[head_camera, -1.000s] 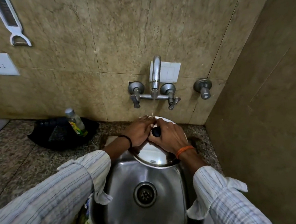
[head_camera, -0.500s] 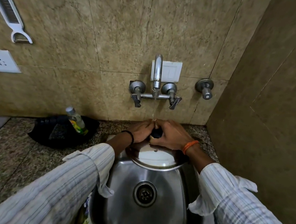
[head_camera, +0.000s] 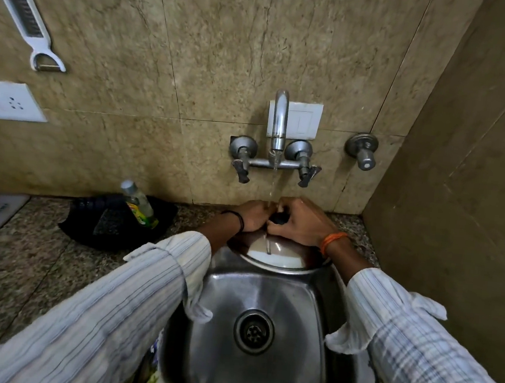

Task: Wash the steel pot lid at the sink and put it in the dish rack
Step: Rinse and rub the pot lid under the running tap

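Steel pot lid is lying nearly flat over the sink at its 12 o'clock edge, directly beneath both hands; the tap is running onto them. Left hand and right hand are closing together around the black knob, equally near; dish rack is not in view.

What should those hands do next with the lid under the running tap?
Probably tilt the steel lid so its broad face meets the stream. Both the left hand and right hand crowd the black knob, and the water lands there, not on the face.
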